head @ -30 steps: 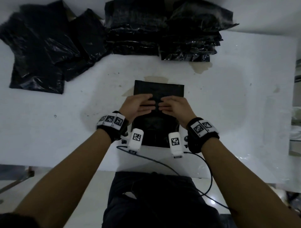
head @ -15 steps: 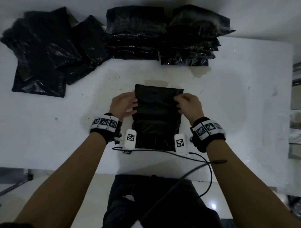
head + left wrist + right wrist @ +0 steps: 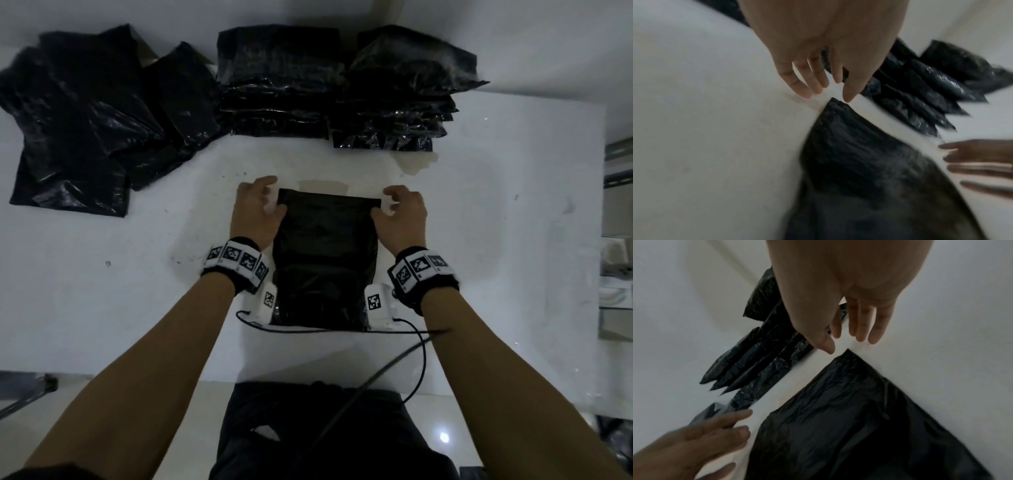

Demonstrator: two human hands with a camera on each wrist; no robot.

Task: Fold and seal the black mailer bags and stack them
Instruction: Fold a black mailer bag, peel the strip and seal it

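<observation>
A black mailer bag (image 3: 325, 260) lies flat on the white table (image 3: 102, 291) in front of me. My left hand (image 3: 270, 198) hovers at its far left corner and my right hand (image 3: 387, 205) at its far right corner. In the left wrist view the left hand (image 3: 824, 87) has loosely straight fingers just off the corner of the bag (image 3: 859, 162), holding nothing. In the right wrist view the right hand (image 3: 851, 337) stands the same way over the bag (image 3: 849, 410). Two stacks of folded bags (image 3: 281, 78) (image 3: 400, 99) stand at the back.
A loose pile of flat black bags (image 3: 85, 120) spreads over the back left. A black cable (image 3: 421, 349) runs along the bag's near edge and off the table's front. A brownish stain (image 3: 418, 164) marks the table. Metal shelving (image 3: 616, 222) borders the right edge.
Both hands left the middle of the bag, slid out to its sides, then moved forward to its far corners. The bag stays flat in place.
</observation>
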